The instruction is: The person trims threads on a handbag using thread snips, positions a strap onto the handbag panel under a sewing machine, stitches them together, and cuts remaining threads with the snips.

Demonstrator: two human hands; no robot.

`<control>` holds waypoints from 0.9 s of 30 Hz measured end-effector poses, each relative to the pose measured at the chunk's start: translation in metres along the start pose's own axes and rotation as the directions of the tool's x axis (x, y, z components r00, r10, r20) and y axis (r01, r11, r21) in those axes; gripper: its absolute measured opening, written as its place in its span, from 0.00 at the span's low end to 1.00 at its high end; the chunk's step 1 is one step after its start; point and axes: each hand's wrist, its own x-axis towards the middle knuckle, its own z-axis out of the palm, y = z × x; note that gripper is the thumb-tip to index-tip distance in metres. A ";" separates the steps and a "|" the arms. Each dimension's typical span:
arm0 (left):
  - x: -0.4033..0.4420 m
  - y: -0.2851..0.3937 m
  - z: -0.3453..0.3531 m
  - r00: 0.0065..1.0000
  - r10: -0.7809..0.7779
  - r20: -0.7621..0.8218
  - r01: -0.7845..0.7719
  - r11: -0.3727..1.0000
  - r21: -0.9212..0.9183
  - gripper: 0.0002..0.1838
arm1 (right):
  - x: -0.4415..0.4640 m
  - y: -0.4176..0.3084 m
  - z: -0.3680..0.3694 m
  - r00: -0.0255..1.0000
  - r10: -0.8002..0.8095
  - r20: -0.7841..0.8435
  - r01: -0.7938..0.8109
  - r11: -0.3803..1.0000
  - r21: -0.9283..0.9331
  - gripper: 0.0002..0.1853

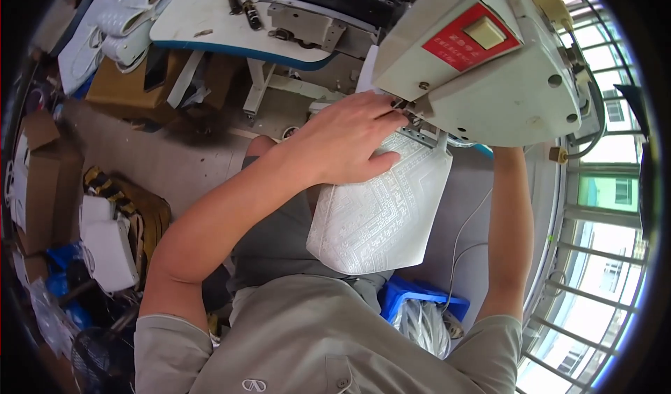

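A white patterned piece [381, 212], embossed with line motifs, hangs over my lap from the working end of a white machine [503, 79]. On its upper part lies my left hand [356, 139], thumb spread from the fingers, whose tips reach beside the metal parts under the machine head. Whether those fingertips pinch the piece is hard to see. My right forearm [510, 219] goes up behind the machine head, which hides my right hand. A red label with a pale switch [484, 33] is on the machine's front.
A white table [203, 23] with screwdrivers [244, 9] stands at the upper left. White quilted items [129, 16] lie beside it above a cardboard box [129, 86]. A blue bin [419, 292] is below the piece. Barred windows [601, 254] line the right side.
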 end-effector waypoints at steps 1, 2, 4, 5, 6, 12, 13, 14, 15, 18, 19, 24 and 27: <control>0.000 0.000 0.000 1.000 -0.004 0.022 0.005 1.000 -0.008 0.27 | -0.002 0.002 0.001 1.000 -0.024 -0.009 0.024 1.000 -0.016 0.23; 0.000 0.001 0.001 0.999 0.008 0.031 -0.008 1.000 -0.016 0.27 | -0.005 0.004 0.000 0.999 -0.047 -0.017 0.046 0.998 -0.031 0.24; 0.000 0.005 0.001 1.000 -0.007 0.018 0.007 1.000 -0.007 0.26 | -0.007 0.006 0.005 0.995 -0.096 -0.029 0.094 0.994 -0.062 0.25; -0.001 0.007 0.001 1.000 0.003 0.026 -0.002 1.000 -0.015 0.26 | -0.013 0.009 0.005 0.992 -0.121 -0.031 0.119 0.990 -0.079 0.25; -0.001 0.009 0.001 1.000 0.003 0.009 -0.003 1.000 0.003 0.26 | -0.014 0.013 0.005 0.989 -0.146 -0.034 0.142 0.985 -0.095 0.26; -0.006 0.015 0.001 1.000 0.020 -0.009 -0.020 1.000 0.011 0.25 | -0.024 0.024 0.015 0.956 -0.290 -0.038 0.277 0.940 -0.201 0.28; -0.007 0.016 0.001 1.000 0.012 -0.020 -0.012 1.000 0.011 0.24 | -0.022 0.026 0.015 0.948 -0.316 -0.035 0.301 0.928 -0.220 0.29; -0.008 0.018 0.000 1.000 0.021 -0.015 -0.021 1.000 0.005 0.24 | -0.025 0.027 0.017 0.939 -0.342 -0.031 0.325 0.915 -0.237 0.29; -0.008 0.019 -0.001 1.000 0.011 -0.006 -0.011 1.000 -0.002 0.24 | -0.028 0.030 0.015 0.929 -0.368 -0.028 0.349 0.901 -0.257 0.30; -0.008 0.021 -0.002 0.999 0.023 0.026 -0.023 1.000 -0.003 0.25 | -0.030 0.016 0.014 0.970 0.126 0.210 -0.222 0.816 0.534 0.25; -0.008 0.021 -0.003 1.000 0.003 0.028 -0.004 1.000 0.023 0.25 | -0.030 0.002 0.011 0.972 0.141 0.188 -0.222 0.814 0.537 0.25; -0.010 0.028 -0.008 0.998 -0.028 0.061 0.025 0.998 0.049 0.26 | -0.017 -0.030 0.015 0.958 0.201 0.206 -0.241 0.952 0.191 0.16; -0.012 0.029 -0.003 0.998 -0.024 0.057 0.017 0.993 0.117 0.25 | -0.017 -0.034 0.012 0.941 0.177 0.289 -0.256 0.929 0.266 0.17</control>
